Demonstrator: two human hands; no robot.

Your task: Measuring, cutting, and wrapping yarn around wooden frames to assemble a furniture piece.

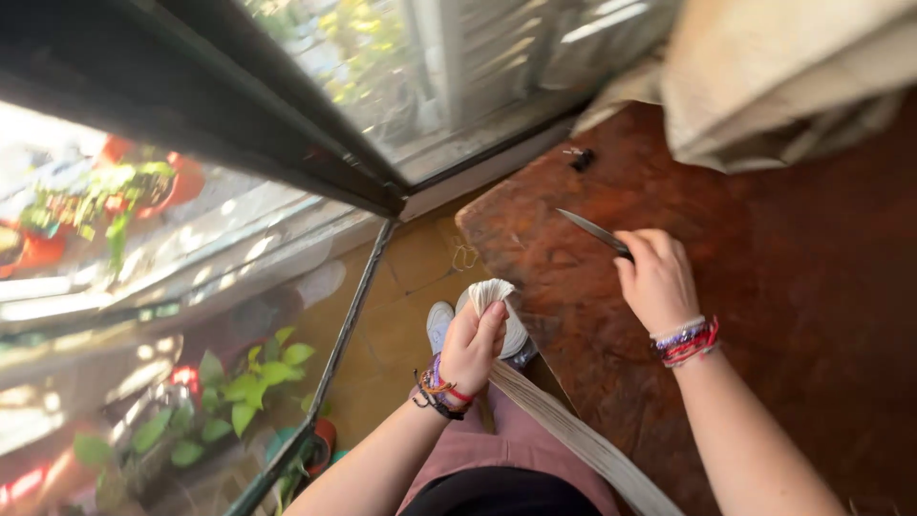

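Bare wooden table (764,287) open rightward, draped cloth (764,76) blocking far edge, glass door (191,287) hemming left

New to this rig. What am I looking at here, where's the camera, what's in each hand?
One picture, from a camera worn on a person's head, looking down at their two bare hands; no machine is involved. The left hand pinches the cut end of a pale bundle of fibres that trails back past the lap. The right hand holds a knife in a closed grip above a dark red wooden table. Pale cloth lies at the table's far edge. Left of it, glass panes show potted plants.
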